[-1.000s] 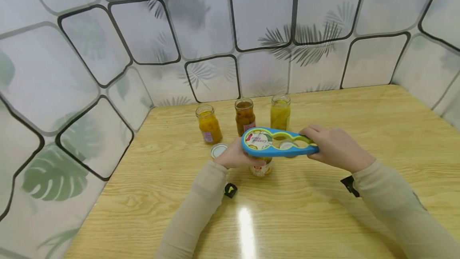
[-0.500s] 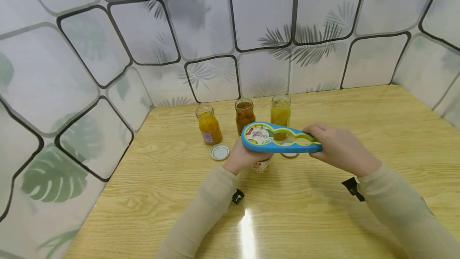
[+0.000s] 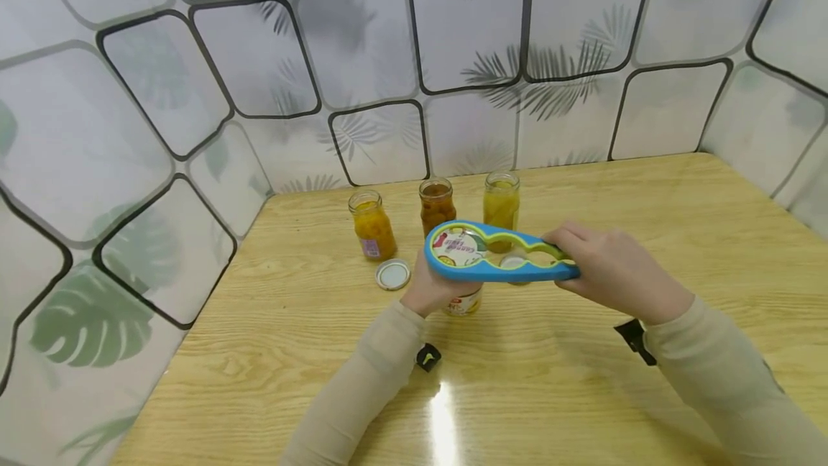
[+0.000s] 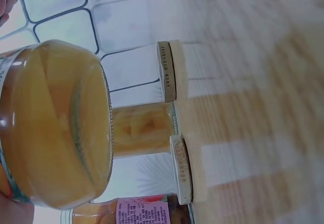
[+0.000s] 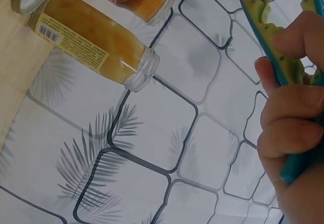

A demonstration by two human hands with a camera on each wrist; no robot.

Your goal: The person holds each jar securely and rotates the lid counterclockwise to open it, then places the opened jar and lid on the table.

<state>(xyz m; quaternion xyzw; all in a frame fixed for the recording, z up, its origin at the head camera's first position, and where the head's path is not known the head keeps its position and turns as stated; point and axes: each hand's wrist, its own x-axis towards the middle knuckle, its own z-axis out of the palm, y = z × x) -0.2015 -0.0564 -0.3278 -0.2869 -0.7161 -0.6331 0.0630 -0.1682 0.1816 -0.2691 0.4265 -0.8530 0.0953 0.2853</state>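
Observation:
My left hand (image 3: 428,288) holds a glass jar (image 4: 55,127) of pale orange fruit pieces from its left side. In the left wrist view the jar's base is raised off the table. A printed white lid (image 3: 458,249) caps it, ringed by the wide end of a blue and yellow-green jar opener (image 3: 504,275). My right hand (image 3: 611,272) grips the opener's handles at the right, fingers (image 5: 291,133) curled round them. The opener and left hand cover much of the jar in the head view.
Behind stand three lidless jars: one yellow-orange (image 3: 375,232), one brown (image 3: 436,208), one pale yellow (image 3: 501,203). A loose lid (image 3: 392,275) lies left of my left hand; another lid (image 4: 167,72) is partly hidden behind the opener in the head view. A patterned wall (image 3: 362,42) closes the back.
My left wrist has shifted rightward, uncovering the loose lid beside it. Jar and opener rose slightly, then came a little lower and left; both hands kept their grip.

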